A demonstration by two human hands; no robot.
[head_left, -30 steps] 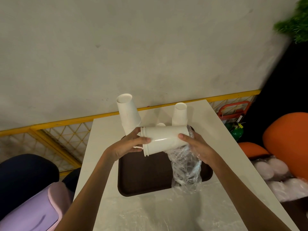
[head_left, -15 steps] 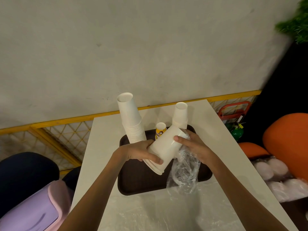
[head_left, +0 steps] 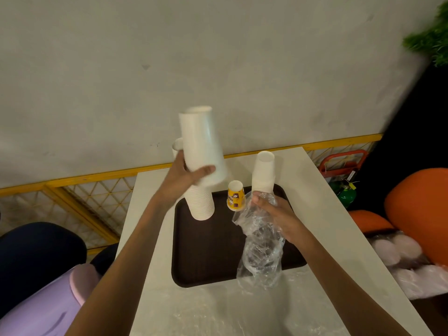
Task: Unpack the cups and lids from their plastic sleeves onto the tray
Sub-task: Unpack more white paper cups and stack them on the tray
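My left hand [head_left: 184,177] grips a stack of white cups [head_left: 201,144], held upside down and upright just above a taller white cup stack [head_left: 200,204] that stands on the dark brown tray [head_left: 206,253]. My right hand [head_left: 276,212] holds the top of an empty clear plastic sleeve [head_left: 263,253], which hangs crumpled over the tray's right side. A shorter white cup stack [head_left: 263,173] stands at the tray's far right. A small yellow printed cup [head_left: 235,195] sits upside down between the two stacks.
The tray lies on a white table [head_left: 150,275] against a grey wall. Wrapped lids in plastic [head_left: 400,253] rest on an orange seat to the right. A lilac bin [head_left: 48,309] and a dark chair stand at the left. Yellow railing runs behind.
My left hand pulled the white cups out of the sleeve, turned them upright and raised them over the left stack. My right hand kept the emptied sleeve, which now hangs limp.
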